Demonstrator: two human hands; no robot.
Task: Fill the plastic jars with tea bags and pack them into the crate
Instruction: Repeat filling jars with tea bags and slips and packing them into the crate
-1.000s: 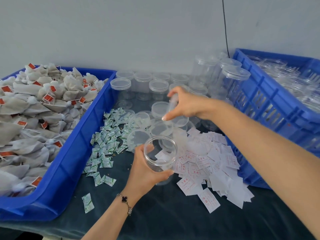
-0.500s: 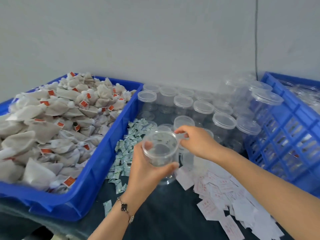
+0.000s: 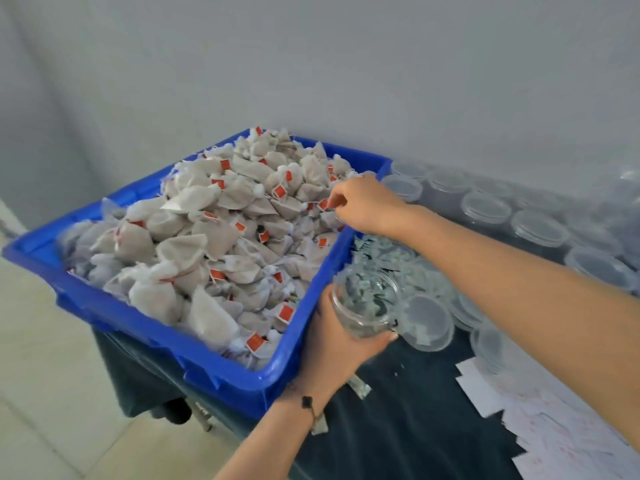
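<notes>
Head view, left to right: blue tray [image 3: 86, 299] of tea bags [image 3: 207, 244] on the table [image 3: 433, 410]; left hand [image 3: 341, 344], fingers wrapped round the open jar [image 3: 365, 303], beside the tray wall; right hand [image 3: 363, 206], fingers pinching a bag tag. Lift by the tag, keep the jar mouth upright and close. Half a second earlier the right hand was at the jar rim.

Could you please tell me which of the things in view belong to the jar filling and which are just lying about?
In use: open jar in left hand; tea bags in blue bin; right hand pinching one.
Lying about: lidded jars; loose lids; white slips; green sachets.
</notes>
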